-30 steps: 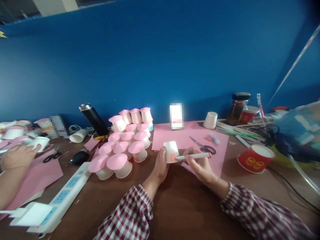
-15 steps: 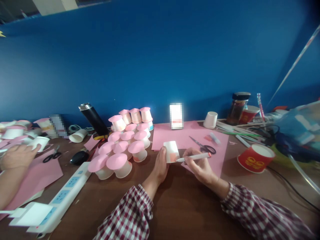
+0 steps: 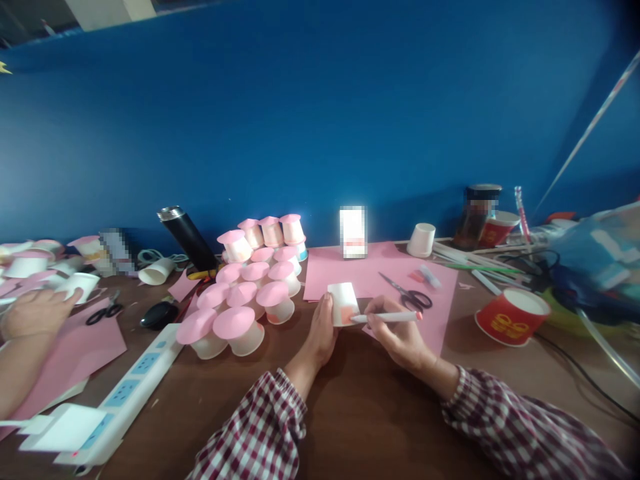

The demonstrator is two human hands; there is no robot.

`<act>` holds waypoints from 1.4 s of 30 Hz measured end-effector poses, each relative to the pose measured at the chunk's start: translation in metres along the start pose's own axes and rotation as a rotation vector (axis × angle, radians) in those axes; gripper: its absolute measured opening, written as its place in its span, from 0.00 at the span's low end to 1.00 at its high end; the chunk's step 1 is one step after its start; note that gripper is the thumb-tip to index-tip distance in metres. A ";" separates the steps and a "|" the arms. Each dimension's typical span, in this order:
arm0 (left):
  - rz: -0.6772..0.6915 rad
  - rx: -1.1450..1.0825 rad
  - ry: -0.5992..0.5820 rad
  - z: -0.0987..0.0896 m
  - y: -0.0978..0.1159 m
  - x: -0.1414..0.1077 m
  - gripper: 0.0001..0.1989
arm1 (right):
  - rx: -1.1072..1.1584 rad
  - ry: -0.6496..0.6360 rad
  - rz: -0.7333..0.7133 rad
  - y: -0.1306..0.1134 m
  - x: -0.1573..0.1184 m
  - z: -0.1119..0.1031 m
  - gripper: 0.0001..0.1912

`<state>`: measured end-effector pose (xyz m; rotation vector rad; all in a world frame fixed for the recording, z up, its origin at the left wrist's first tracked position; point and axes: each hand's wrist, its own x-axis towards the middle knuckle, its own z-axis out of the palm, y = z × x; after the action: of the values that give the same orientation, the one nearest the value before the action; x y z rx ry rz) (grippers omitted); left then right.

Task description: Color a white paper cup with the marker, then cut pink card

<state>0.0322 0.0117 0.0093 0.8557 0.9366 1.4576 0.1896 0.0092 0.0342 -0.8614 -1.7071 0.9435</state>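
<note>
A white paper cup [image 3: 343, 299] with an orange-coloured patch low on its side is held by my left hand [image 3: 320, 333], which wraps it from the left. My right hand [image 3: 400, 340] grips a white marker [image 3: 393, 317] with a red end, its tip touching the orange patch. Just behind my right hand, scissors [image 3: 407, 293] with dark handles lie on pink paper [image 3: 330, 267]. To the left of my left hand stand several paper cups [image 3: 239, 330] topped with pink cone-shaped paper.
A power strip [image 3: 133, 393] and black mouse [image 3: 159, 315] lie left, near another person's hand [image 3: 43, 310] at a white cup. A black flask [image 3: 185, 237] leans behind. At right stand a red paper cup [image 3: 511, 319] and a white cup [image 3: 421, 240], with straws behind.
The marker has tilted slightly, its red end a little lower, while its tip stays at the orange patch. The cup and my left hand look nearly still.
</note>
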 end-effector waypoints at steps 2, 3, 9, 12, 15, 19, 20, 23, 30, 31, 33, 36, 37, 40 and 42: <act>-0.027 -0.042 -0.013 0.000 0.001 -0.001 0.20 | 0.028 0.005 0.000 -0.001 0.000 0.000 0.10; -0.040 -0.071 -0.025 0.001 0.002 -0.001 0.20 | 0.046 0.018 0.002 -0.001 0.000 0.000 0.10; -0.065 -0.185 -0.114 0.001 0.004 0.000 0.19 | 0.131 0.096 0.024 -0.004 0.000 0.001 0.11; -0.067 -0.198 -0.123 0.001 0.004 0.000 0.20 | 0.134 0.091 0.017 -0.004 0.001 0.001 0.11; -0.081 -0.222 -0.109 0.000 0.003 0.002 0.20 | 0.107 0.103 0.005 -0.003 0.001 0.001 0.10; -0.111 -0.240 -0.082 -0.001 0.002 0.003 0.19 | 0.052 0.116 -0.014 -0.002 0.000 0.001 0.08; -0.118 -0.238 -0.076 -0.001 0.002 0.004 0.19 | 0.035 0.118 -0.021 -0.002 0.000 0.001 0.08; -0.139 -0.226 -0.034 0.001 0.003 0.004 0.18 | -0.014 0.116 -0.041 0.000 -0.003 0.002 0.07; -0.159 -0.229 0.011 0.006 0.009 0.002 0.17 | -0.100 0.080 -0.082 0.010 -0.007 0.003 0.07; -0.161 -0.228 0.010 0.006 0.009 0.001 0.18 | -0.108 0.081 -0.086 0.010 -0.007 0.003 0.06; -0.160 -0.237 0.010 0.006 0.009 0.001 0.18 | -0.122 0.076 -0.087 0.009 -0.007 0.004 0.06; -0.141 -0.254 -0.003 0.005 0.008 0.001 0.17 | -0.132 0.068 -0.087 0.006 -0.007 0.004 0.05; -0.131 -0.252 -0.012 0.005 0.007 0.001 0.16 | -0.131 0.068 -0.091 0.006 -0.006 0.004 0.05; -0.105 -0.227 -0.047 0.005 0.006 0.000 0.16 | -0.129 0.082 -0.111 0.006 -0.006 0.004 0.05; -0.087 -0.203 -0.080 0.006 0.007 -0.001 0.18 | -0.135 0.095 -0.131 0.007 -0.006 0.004 0.05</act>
<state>0.0347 0.0113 0.0177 0.7095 0.7427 1.4057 0.1888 0.0063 0.0245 -0.8568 -1.7378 0.6955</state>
